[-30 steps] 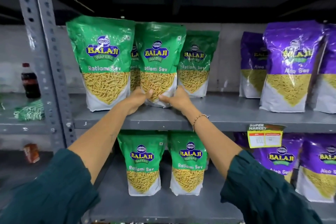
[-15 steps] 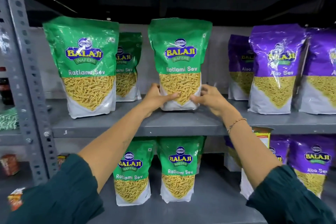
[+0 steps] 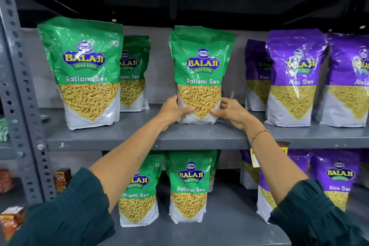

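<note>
Both your hands grip one green pouch.
Your left hand and right hand clasp its lower corners, upright on the shelf.

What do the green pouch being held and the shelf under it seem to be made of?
The green Ratlami Sev pouch looks like glossy plastic film: it crinkles and catches glare, with a seemingly clear window. The shelf looks like grey painted metal, probably steel: thin folded front edge, matte finish, and a hole-punched upright.
</note>
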Available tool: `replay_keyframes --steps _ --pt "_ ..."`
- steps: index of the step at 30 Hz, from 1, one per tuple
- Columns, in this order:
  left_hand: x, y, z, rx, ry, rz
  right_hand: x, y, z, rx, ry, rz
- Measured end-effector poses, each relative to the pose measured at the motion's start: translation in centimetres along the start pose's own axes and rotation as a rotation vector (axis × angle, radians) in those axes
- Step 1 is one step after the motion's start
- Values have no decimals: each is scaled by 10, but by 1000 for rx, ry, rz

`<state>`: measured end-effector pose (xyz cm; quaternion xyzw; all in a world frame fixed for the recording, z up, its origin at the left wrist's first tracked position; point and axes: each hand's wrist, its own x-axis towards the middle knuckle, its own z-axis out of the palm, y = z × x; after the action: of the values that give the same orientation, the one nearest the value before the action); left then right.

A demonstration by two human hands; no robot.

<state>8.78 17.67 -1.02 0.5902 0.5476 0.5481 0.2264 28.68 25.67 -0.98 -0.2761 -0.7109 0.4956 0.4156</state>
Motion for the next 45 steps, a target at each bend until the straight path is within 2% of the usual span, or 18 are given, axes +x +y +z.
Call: replay_keyframes --steps 6,8,10,11,13,14,16,20,23,25,27,29,31,34,45 --pt "-2 -3 -1 -4 -70 -24 -5 -5 1 -21 -24 83" --pt "-6 -2 -1 37 -78 -22 -15 -12 3 -203 9 53" --pt "-13 1 -3 156 -10 23 -26 -15 9 -535 198 -95" --pt "-18 3 -6 222 50 61 -32 -17 16 -632 324 -229" --pt "-32 8 -15 278 172 150 -43 -25 40 -620 577 -503" --pt "-40 9 -22 275 226 195 -46 -31 56 -563 636 -591" --pt "-59 13 -41 253 346 284 -44 -41 88 -545 556 -661" --pt "-92 10 -95 317 736 391 -20 -51 149 -600 228 -643" --pt "-105 -2 -140 417 893 292 6 -53 196 -417 67 -458" --pt "-104 -10 -164 487 847 156 26 -54 226 -317 -57 -276" --pt "-99 -20 -185 468 711 9 43 -56 250 -355 -181 -116" --pt "-94 -30 -200 393 588 -171 53 -54 267 -419 -281 -22" --pt "-93 -40 -211 306 488 -286 56 -50 278 -360 -303 10" --pt "-89 -50 -225 180 482 -242 56 -47 284 -190 -230 19" --pt "-54 -52 -210 129 259 -155 42 -45 242 -77 -22 -40"
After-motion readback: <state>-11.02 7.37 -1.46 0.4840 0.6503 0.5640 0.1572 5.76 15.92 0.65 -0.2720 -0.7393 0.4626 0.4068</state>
